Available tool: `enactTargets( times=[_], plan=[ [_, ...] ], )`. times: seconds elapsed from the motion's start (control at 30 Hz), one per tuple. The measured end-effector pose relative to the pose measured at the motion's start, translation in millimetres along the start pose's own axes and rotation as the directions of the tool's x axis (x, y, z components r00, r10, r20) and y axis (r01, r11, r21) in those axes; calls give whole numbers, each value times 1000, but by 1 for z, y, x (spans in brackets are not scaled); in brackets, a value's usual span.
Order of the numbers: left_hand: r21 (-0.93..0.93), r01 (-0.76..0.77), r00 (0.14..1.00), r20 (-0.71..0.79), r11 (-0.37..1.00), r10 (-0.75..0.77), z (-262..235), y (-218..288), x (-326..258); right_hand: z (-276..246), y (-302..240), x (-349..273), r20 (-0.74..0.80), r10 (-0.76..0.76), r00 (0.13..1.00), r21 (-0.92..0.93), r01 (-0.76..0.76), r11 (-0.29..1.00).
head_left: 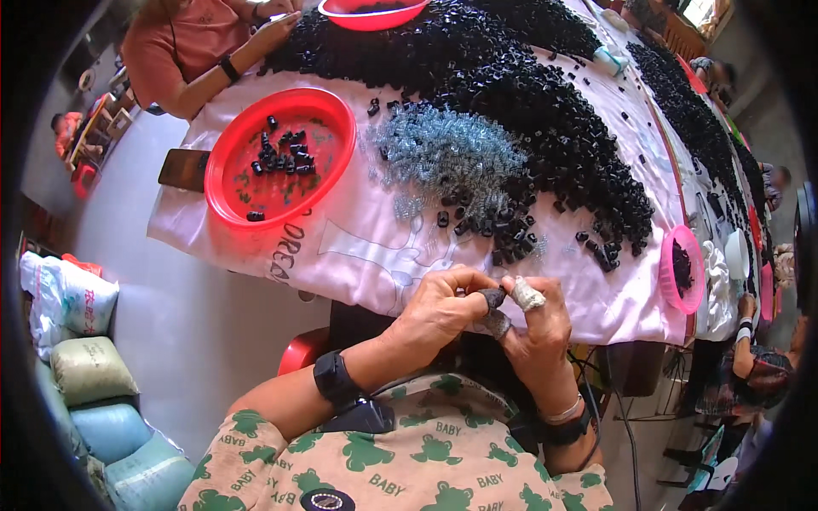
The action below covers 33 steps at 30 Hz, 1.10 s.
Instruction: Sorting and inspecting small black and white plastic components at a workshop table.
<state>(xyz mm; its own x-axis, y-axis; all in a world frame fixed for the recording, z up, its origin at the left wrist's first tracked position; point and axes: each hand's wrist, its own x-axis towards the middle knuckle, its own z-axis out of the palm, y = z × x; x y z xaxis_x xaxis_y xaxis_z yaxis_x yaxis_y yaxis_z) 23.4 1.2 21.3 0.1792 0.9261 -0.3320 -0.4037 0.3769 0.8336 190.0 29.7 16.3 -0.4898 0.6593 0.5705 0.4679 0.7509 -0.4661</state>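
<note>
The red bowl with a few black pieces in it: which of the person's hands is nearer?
Left. The left hand sits below and right of the red bowl; the right hand is farther right, beyond it.

head cam | looks steeply down, close over hands | table edge ahead

Long table draped in pale pink cloth, smooth grey floor, stuffed sacks stacked at lower left, daylight from a window at top right
</note>
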Motion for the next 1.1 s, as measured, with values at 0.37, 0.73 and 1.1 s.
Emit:
enactTargets(
  times=[0.37,0.73,1.1],
  plan=[
    [104,9,1000,-26,995,-6,-3,-13,1,-1,3,-3,-3,13,1000,-54,-13,998],
    [128,-21,999,-34,992,25,-4,-19,5,7,4,-3,-13,-15,1000,-31,14,999],
    [180,-121,988,-74,976,136,-2,-17,3,15,4,-4,-32,-6,999,41,7,999]
  ],
)
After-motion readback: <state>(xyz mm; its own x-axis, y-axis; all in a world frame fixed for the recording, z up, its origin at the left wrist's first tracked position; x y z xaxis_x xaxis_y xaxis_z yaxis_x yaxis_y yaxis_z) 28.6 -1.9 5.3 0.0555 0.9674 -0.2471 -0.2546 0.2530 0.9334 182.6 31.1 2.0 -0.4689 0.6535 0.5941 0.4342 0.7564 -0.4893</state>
